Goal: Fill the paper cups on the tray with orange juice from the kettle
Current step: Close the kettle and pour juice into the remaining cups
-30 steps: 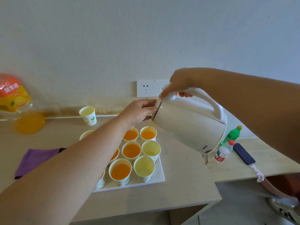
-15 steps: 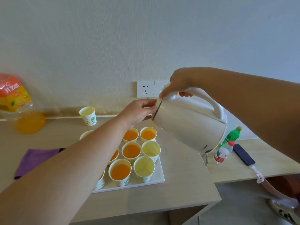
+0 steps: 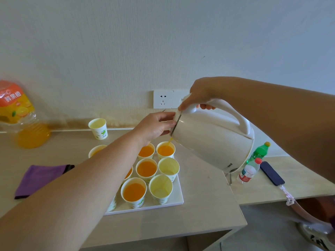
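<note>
Right hand (image 3: 199, 95) grips the tilted kettle (image 3: 212, 140) by its handle, left hand (image 3: 154, 126) pinches its spout end, orange juice streaming into the far-right paper cup (image 3: 165, 150) on the tray (image 3: 178, 200) near the bench's (image 3: 208, 205) front edge.

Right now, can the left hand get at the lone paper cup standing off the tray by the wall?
Probably yes: the lone cup stands left of the left hand with nothing standing between. But its fingers are at the kettle lid mid-pour, so it would have to let go.
</note>
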